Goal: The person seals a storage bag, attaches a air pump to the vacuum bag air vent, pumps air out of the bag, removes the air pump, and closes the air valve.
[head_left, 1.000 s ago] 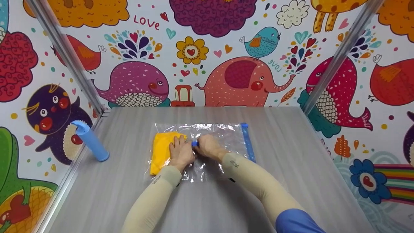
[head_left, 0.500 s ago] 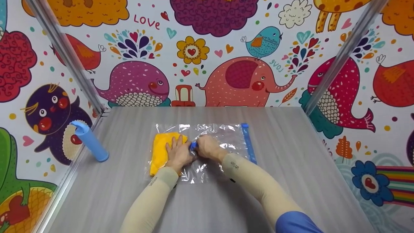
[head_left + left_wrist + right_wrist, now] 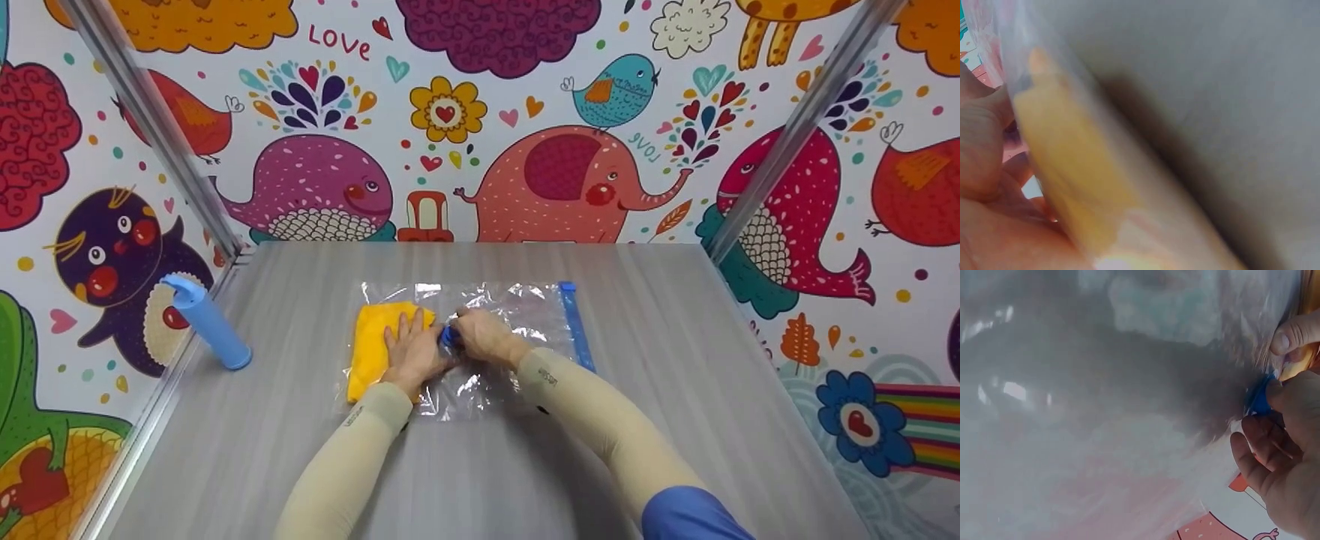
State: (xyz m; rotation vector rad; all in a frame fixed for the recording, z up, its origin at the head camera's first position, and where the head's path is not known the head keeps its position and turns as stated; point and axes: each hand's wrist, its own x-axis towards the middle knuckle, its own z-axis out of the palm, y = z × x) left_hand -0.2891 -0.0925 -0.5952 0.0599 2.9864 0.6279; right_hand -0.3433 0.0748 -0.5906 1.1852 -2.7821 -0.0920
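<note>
A clear plastic storage bag [image 3: 517, 307] lies flat with a folded yellow cloth [image 3: 369, 352] inside its left end. A blue zip strip [image 3: 576, 330] runs along the bag's right edge. My left hand [image 3: 415, 352] rests on the bag over the cloth's right side, fingers spread, thumb near the blue valve cap [image 3: 449, 336]. With curled fingers my right hand [image 3: 487, 336] pinches that cap, which the right wrist view shows between thumb and fingers [image 3: 1252, 455]. In the left wrist view the cloth [image 3: 1072, 157] appears blurred through the plastic beside my palm.
A light blue hand pump [image 3: 210, 322] stands at the table's left side. Behind the grey table [image 3: 645, 300] rises a wall with cartoon animals [image 3: 555, 184], and metal posts [image 3: 802, 135] stand at the back corners.
My left hand has shifted slightly left over the cloth, its thumb side staying by the valve. My right hand keeps its pinch on the cap, which has tilted a little.
</note>
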